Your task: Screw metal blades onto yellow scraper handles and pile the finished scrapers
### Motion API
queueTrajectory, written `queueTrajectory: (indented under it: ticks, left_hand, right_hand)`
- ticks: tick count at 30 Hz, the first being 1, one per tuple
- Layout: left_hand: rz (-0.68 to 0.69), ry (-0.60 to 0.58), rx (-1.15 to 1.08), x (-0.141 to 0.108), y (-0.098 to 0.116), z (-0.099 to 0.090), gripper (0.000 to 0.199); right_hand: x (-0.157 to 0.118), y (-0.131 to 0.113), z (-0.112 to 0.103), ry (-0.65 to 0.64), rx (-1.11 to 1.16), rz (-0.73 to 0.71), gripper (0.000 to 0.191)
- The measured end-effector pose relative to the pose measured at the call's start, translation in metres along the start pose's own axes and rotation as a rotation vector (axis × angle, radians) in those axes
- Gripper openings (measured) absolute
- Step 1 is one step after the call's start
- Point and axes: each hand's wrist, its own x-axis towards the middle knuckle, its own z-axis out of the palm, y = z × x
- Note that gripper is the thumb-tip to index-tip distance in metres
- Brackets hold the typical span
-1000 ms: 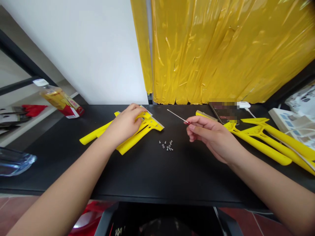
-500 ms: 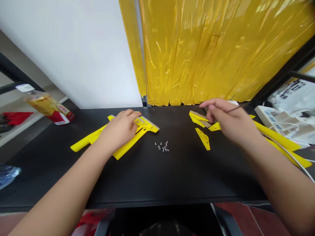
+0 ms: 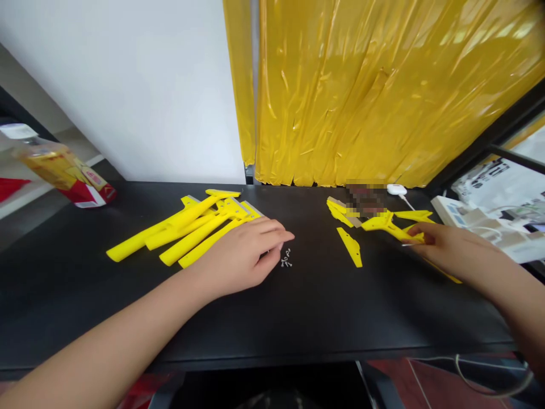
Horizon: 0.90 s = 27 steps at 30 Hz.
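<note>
My left hand (image 3: 258, 250) is beside a small cluster of screws and nuts (image 3: 286, 259), its index finger stretched over them and its thumb apart below. Just left of it, several yellow scrapers (image 3: 187, 221) with grey blade edges lie in an overlapping pile. At the right, my right hand (image 3: 438, 244) has its fingers closed round the handle of a yellow scraper (image 3: 389, 224), whose head points left. A thin pale rod (image 3: 412, 244) shows by those fingers; I cannot tell whether it is held. Loose yellow plates (image 3: 349, 247) lie between the hands.
A drink bottle (image 3: 68, 167) stands at the back left of the black table (image 3: 306, 318). Behind the scraper, a white earphone case (image 3: 397, 193) has a cable. White boxes (image 3: 481, 227) crowd the right side. Yellow film (image 3: 340, 96) hangs at the back.
My left hand has left the scraper pile, now more fully seen, and moved right to the screws. My right hand has come down and right, onto a scraper handle; the dark thin tool no longer shows in it.
</note>
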Motion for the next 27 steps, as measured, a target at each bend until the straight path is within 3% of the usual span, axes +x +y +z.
queueTrajectory:
  ticks: [3, 5, 8, 11, 14, 16, 18, 21, 22, 27]
  left_hand:
    - [-0.048, 0.071, -0.171, 0.000, 0.005, 0.002, 0.032]
    - [-0.167, 0.075, -0.372, -0.001, 0.010, 0.004, 0.032]
    - [-0.384, -0.049, -0.956, -0.001, 0.020, 0.008, 0.050]
    - [-0.473, -0.137, -1.485, 0.001, 0.030, 0.013, 0.060]
    - [-0.581, -0.020, -1.628, 0.005, 0.033, 0.015, 0.055]
    - [-0.665, 0.091, -1.617, 0.007, 0.031, 0.015, 0.051]
    - [-0.720, 0.152, -1.596, 0.007, 0.026, 0.013, 0.047]
    - [-0.784, 0.102, -1.574, 0.006, 0.023, 0.011, 0.045]
    - [-0.807, 0.078, -1.562, 0.005, 0.023, 0.011, 0.048]
    - [-0.879, -0.005, -1.524, 0.003, 0.024, 0.013, 0.052]
  right_hand:
    - [-0.010, -0.030, -0.019, -0.014, 0.079, -0.002, 0.032]
    - [-0.021, -0.064, -0.027, -0.071, 0.215, -0.065, 0.038]
    - [-0.043, -0.131, -0.023, -0.215, 0.611, -0.259, 0.035]
    - [-0.066, -0.191, -0.007, -0.322, 0.590, -0.449, 0.024]
    - [-0.074, -0.219, 0.004, -0.303, 0.484, -0.482, 0.024]
    - [-0.065, -0.218, 0.005, -0.317, 0.466, -0.545, 0.026]
    - [-0.044, -0.204, 0.003, -0.233, 0.428, -0.576, 0.036]
    - [-0.001, -0.174, 0.003, 0.069, 0.103, -0.370, 0.042]
    - [0.013, -0.164, 0.005, 0.100, 0.036, -0.308, 0.042]
    - [0.054, -0.130, 0.029, 0.020, -0.132, -0.169, 0.048]
